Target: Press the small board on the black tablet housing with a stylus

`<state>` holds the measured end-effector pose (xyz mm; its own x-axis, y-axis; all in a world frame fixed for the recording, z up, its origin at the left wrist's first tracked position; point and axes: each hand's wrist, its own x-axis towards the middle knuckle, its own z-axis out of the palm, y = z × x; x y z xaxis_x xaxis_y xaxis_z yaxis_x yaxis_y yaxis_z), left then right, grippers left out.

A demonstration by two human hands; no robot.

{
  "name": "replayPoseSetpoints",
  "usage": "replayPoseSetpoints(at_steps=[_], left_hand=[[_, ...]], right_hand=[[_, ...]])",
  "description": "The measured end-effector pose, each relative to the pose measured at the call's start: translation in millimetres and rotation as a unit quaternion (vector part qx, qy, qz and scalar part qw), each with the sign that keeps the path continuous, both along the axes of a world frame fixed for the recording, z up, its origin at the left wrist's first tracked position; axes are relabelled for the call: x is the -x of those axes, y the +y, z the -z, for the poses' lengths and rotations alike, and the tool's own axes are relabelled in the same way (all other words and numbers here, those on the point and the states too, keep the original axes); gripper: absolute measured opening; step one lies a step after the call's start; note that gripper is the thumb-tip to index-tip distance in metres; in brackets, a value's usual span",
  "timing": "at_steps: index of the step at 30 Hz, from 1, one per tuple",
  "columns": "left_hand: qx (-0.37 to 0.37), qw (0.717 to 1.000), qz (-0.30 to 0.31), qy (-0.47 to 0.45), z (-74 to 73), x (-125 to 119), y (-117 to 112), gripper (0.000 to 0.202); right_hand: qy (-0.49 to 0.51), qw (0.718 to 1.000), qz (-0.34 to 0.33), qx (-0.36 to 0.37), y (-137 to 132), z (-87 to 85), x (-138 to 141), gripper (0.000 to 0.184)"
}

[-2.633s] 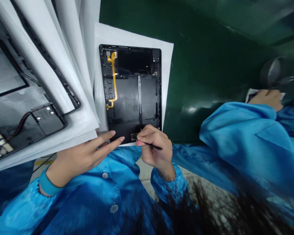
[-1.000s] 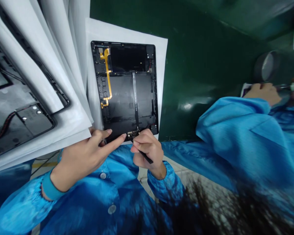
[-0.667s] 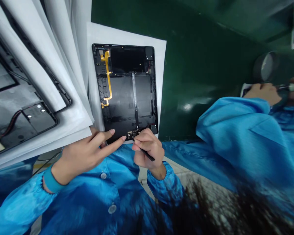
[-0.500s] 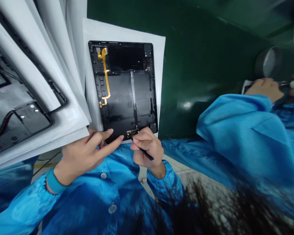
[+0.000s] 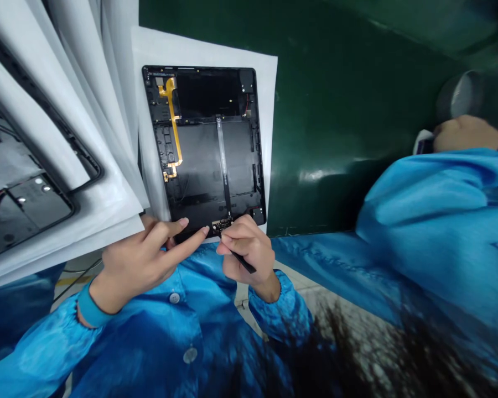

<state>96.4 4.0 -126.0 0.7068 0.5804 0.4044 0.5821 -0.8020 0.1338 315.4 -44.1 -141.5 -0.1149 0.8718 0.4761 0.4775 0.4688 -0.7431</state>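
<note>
An opened black tablet back shell [image 5: 203, 149] lies on a white sheet [image 5: 265, 88] on the green table. A yellow flex cable [image 5: 172, 132] runs down its left side and a dark ribbon [image 5: 223, 166] down its middle. My left hand [image 5: 145, 260] presses two stretched fingers on the shell's near edge. My right hand [image 5: 244, 251] pinches thin black tweezers [image 5: 238, 260], whose tip touches a small connector board [image 5: 222, 224] at the shell's near edge.
A fanned stack of white sheets with other opened tablets [image 5: 37, 182] lies at the left. A co-worker in a blue sleeve [image 5: 431, 221] works at the right, a hand [image 5: 465, 132] near a grey round object [image 5: 460, 94].
The view has drifted, so the tablet sits a little more to the left. Both my hands stay at the shell's near edge. The co-worker's arm has moved up and to the right.
</note>
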Motion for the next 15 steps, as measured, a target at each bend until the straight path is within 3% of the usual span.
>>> replayPoseSetpoints(at_steps=[15], left_hand=[[-0.002, 1.000, -0.013, 0.010, 3.1, 1.7, -1.7, 0.050]], right_hand=[[0.001, 1.000, -0.010, -0.012, -0.1, 1.2, 0.4, 0.013]])
